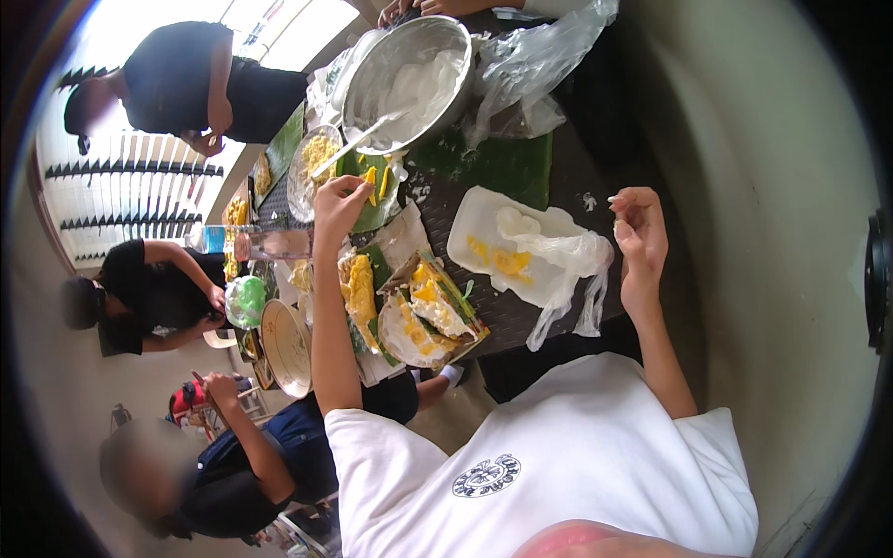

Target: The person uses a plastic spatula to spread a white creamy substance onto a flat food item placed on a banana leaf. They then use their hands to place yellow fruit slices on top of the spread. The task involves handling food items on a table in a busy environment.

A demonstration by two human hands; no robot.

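My left hand (339, 206) reaches over the table with its fingertips pinched at a yellow fruit strip (371, 186). Below that strip lies a piece of green banana leaf (377, 214) with more strips and white smears. My right hand (642, 232) is raised on the right, fingers loosely curled and apart, white cream on the tips, holding nothing. Beside it is a white foam tray (473, 221) with yellow fruit pieces and a crumpled clear plastic bag (577, 256). Nearer me, a leaf-lined box (474, 335) holds food topped with white cream and yellow pieces.
A large metal bowl (456, 46) of white cream, with a white spatula (349, 149), stands at the far side. Next to it are a plate of yellow crumbs (318, 153) and a plastic bag (535, 65). Several people stand around; a round basin (284, 349) is at left.
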